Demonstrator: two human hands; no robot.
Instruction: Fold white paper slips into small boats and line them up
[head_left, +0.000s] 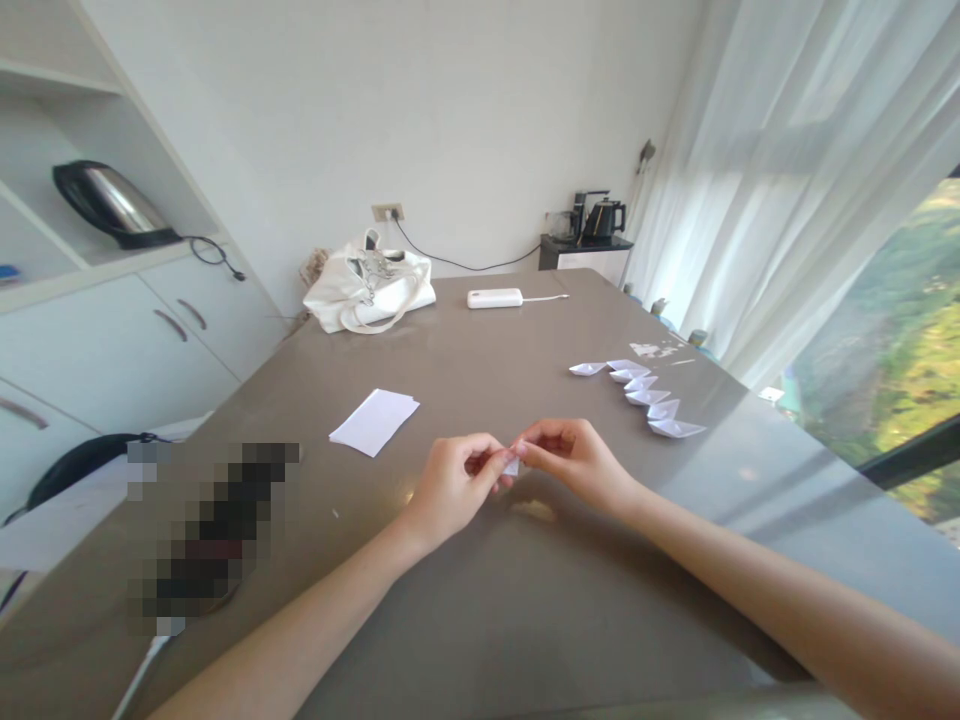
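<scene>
Between my two hands is a small folded piece of white paper (511, 467), mostly hidden by the fingers. My left hand (463, 480) pinches it between thumb and fingers from the left. From the right, my right hand (574, 455) closes thumb and forefinger on the same piece. Both hands hover a little above the brown table (465, 620). To the left of them lies a stack of white paper sheets (375, 422). Several folded paper boats (646, 397) stand in a slanting row to the right, beyond my right hand.
A white bag (367, 290) rests at the far left of the table. A white power bank (495, 298) with a short cable lies at the back. Blurred-out dark object (225, 530) at near left has a white cable. White curtains (750, 200) hang along the right side.
</scene>
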